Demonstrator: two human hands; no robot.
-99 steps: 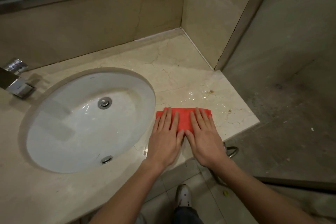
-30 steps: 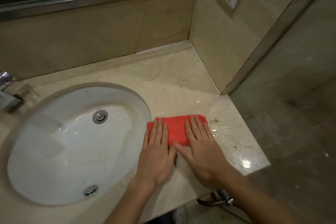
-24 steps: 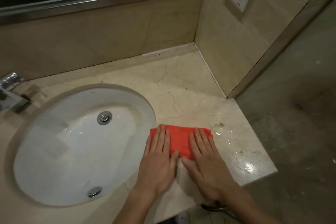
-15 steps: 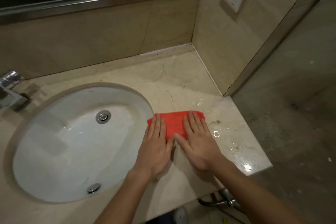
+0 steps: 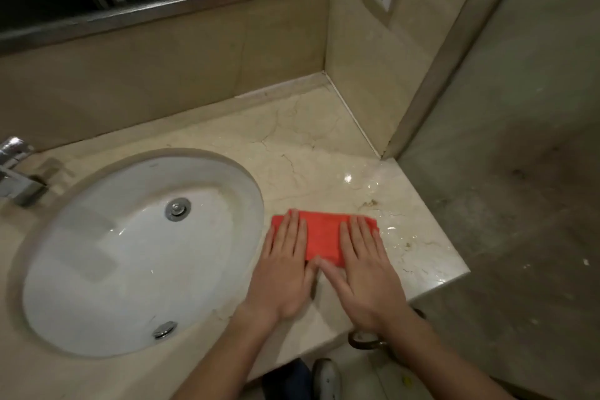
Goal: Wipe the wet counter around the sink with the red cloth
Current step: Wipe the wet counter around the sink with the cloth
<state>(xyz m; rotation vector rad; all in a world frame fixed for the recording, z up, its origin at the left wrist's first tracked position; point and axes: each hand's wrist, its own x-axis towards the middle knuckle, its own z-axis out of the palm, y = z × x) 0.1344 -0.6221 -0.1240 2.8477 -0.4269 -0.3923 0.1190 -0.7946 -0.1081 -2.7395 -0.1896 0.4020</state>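
1. Folded red rectangular cloth (image 5: 324, 239) lies flat on the beige marble surface (image 5: 311, 153), centre-right of frame, just right of the white oval sink (image 5: 97, 269).
2. Left hand (image 5: 285, 269): fingers (image 5: 293, 230) straight, held together, pressing flat on the cloth's left part.
3. Right hand (image 5: 367, 273): fingers (image 5: 358, 235) straight, slightly spread, flat on the cloth's right part; thumbs meet at its near edge.
4. Water glints on the surface right of the cloth.
5. Chrome tap (image 5: 14, 172) at left edge.
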